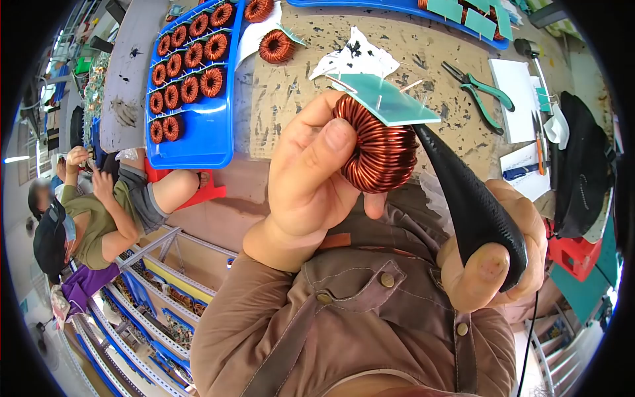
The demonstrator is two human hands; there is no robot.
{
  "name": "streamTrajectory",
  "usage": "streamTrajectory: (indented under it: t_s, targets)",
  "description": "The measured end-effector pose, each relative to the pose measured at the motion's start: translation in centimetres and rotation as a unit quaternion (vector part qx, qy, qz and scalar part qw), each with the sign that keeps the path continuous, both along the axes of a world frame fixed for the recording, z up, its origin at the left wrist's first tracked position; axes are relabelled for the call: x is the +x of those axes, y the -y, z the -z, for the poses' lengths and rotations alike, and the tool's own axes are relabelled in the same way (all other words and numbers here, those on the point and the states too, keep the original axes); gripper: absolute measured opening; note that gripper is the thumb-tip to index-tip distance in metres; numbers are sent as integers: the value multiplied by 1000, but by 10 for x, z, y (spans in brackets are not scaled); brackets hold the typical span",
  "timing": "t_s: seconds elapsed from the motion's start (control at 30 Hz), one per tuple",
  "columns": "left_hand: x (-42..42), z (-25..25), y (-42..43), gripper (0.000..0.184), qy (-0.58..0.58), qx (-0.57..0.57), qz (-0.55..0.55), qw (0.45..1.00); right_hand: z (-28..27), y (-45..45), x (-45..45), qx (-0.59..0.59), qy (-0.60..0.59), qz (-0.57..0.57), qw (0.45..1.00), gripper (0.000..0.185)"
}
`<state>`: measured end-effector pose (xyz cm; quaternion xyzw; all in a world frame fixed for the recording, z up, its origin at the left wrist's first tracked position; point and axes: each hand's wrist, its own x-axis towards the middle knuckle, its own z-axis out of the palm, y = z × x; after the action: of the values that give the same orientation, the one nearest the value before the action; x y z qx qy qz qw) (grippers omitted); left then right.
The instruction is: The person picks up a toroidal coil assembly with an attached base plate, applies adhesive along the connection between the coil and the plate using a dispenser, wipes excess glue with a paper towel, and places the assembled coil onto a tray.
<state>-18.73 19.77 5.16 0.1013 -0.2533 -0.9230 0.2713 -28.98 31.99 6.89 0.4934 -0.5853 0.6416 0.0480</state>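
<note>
My left hand (pixel 311 162) is closed around a copper-wound toroidal coil (pixel 380 149), thumb on its near side. A green board (pixel 390 99) sits against the top of the coil, with several thin metal pins sticking out. My right hand (pixel 496 258) is wrapped round the thick end of a black tapered tool (pixel 463 195), which could be a glue applicator. Its narrow tip reaches up to the underside of the board, beside the coil; whether it touches is hard to tell.
On the stained bench are a blue tray (pixel 192 149) of several coils, a loose coil (pixel 276 47), a black-smudged white cloth (pixel 357 56) and green-handled pliers (pixel 483 99). Another blue tray (pixel 397 5) lies at the back. A person (pixel 99 218) sits at the left near metal shelving (pixel 149 258).
</note>
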Motion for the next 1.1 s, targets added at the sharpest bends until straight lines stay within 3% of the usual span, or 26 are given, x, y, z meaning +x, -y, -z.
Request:
streamTrajectory:
  t_s: [0.17, 0.5, 0.8, 1.1]
  targets:
    - [-1, 1, 2, 37, -3, 15, 33, 999, 0, -4, -2, 36, -49, 19, 998, 33]
    - [-3, 3, 3, 42, 19, 27, 63, 997, -2, -6, -5, 76, -39, 7, 996, 35]
    - [-2, 4, 2, 43, 15, 78, 74, 994, 0, -3, -4, 31, -28, 19, 999, 34]
    - [-2, 6, 4, 44, 9, 59, 84, 995, 3, -2, -4, 16, -19, 3, 1000, 33]
